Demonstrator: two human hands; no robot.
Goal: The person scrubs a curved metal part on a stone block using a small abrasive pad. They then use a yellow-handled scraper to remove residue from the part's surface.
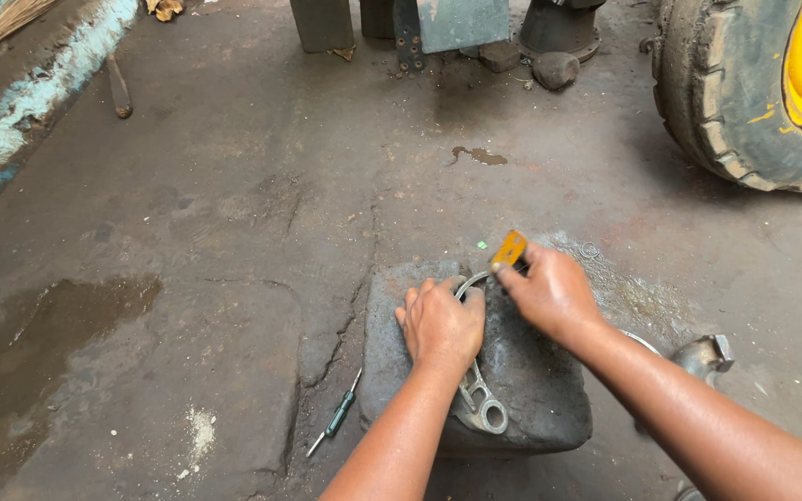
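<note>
A dark flat stone block (531, 371) lies on the concrete floor. On it rests a grey metal part with ring-shaped ends (485, 404). My left hand (440, 325) presses down on this part, fingers curled over its curved top. My right hand (549, 292) pinches a small orange-yellow piece (510, 249) and holds its lower end against the curved edge of the metal part. Most of the part is hidden under my left hand.
A small green-handled screwdriver (336, 419) lies left of the block. A metal pipe fitting (705, 354) sits to the right. A big tyre with a yellow rim (744, 93) stands at the top right. Metal stands (438, 28) and stones are at the top. Wet patches (39, 343) mark the floor at left.
</note>
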